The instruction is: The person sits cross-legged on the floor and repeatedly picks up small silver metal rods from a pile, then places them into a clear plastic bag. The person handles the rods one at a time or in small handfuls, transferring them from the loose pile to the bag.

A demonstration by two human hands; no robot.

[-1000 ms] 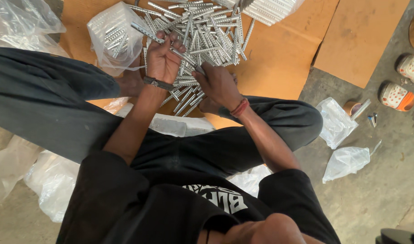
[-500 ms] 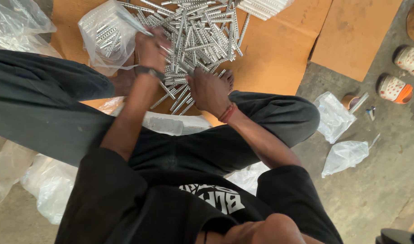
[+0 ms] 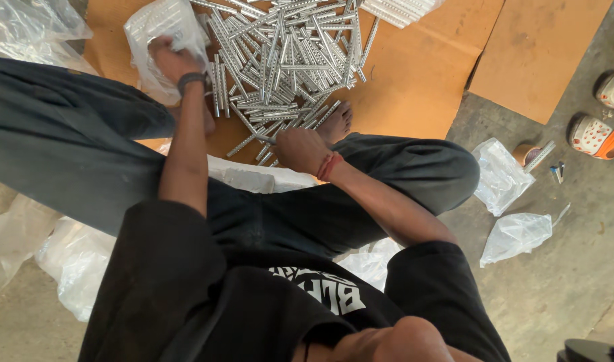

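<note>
A heap of short perforated metal strips [image 3: 287, 60] lies on brown cardboard [image 3: 414, 87] in front of my crossed legs. My left hand [image 3: 175, 62], with a dark wristband, reaches to the far left and grips a clear plastic bag [image 3: 156, 30] holding some strips. My right hand [image 3: 299, 149], a red thread at its wrist, rests at the near edge of the heap with fingers closed around a strip or two. My bare foot [image 3: 337, 122] shows just beside it.
Two small clear bags [image 3: 500, 175] [image 3: 518, 234] lie on the concrete floor at right, near a pair of orange-and-white sandals [image 3: 592, 134]. More crumpled plastic sheeting [image 3: 25, 27] sits at the left. A second cardboard sheet [image 3: 541, 53] lies far right.
My left hand has left the heap and moved left to the plastic bag. My right hand has drawn back to the heap's near edge.
</note>
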